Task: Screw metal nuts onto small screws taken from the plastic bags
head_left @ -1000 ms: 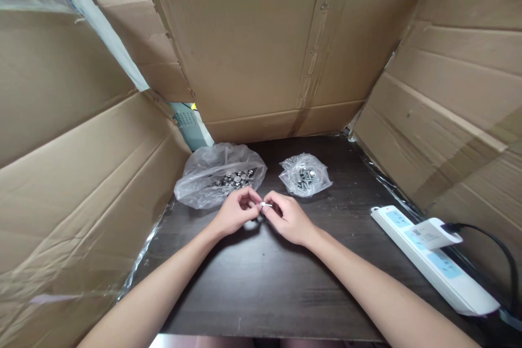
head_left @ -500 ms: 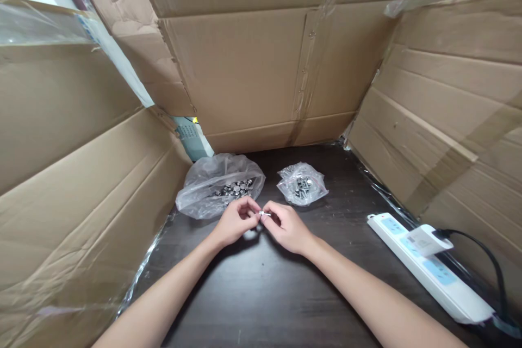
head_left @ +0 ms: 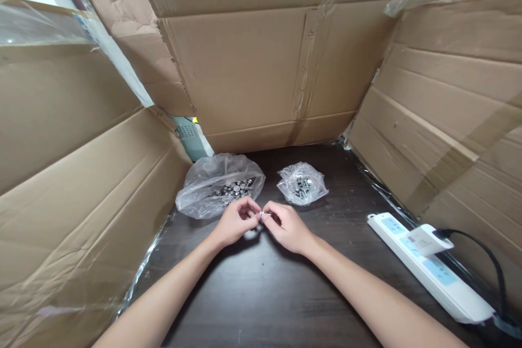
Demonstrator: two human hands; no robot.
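My left hand (head_left: 236,221) and my right hand (head_left: 286,227) meet at the fingertips above the dark table. Between them both pinch a small shiny metal screw (head_left: 262,213), its thin shank pointing right over my right fingers. The end at my left fingertips is partly covered, so its shape is unclear. Just behind my left hand lies an open clear plastic bag (head_left: 204,187) with many round-topped metal pieces (head_left: 237,189) in it. Beyond my right hand is a smaller clear bag (head_left: 316,191) holding metal screws (head_left: 302,188).
Cardboard walls (head_left: 253,76) stand at the back and on both sides of the table (head_left: 244,299). At the right lies a white power strip (head_left: 460,299) with a white plug-in adapter (head_left: 426,240) and a black cable (head_left: 491,253).
The screw between my fingertips has turned slightly. Hands, bags and power strip stay where they were.
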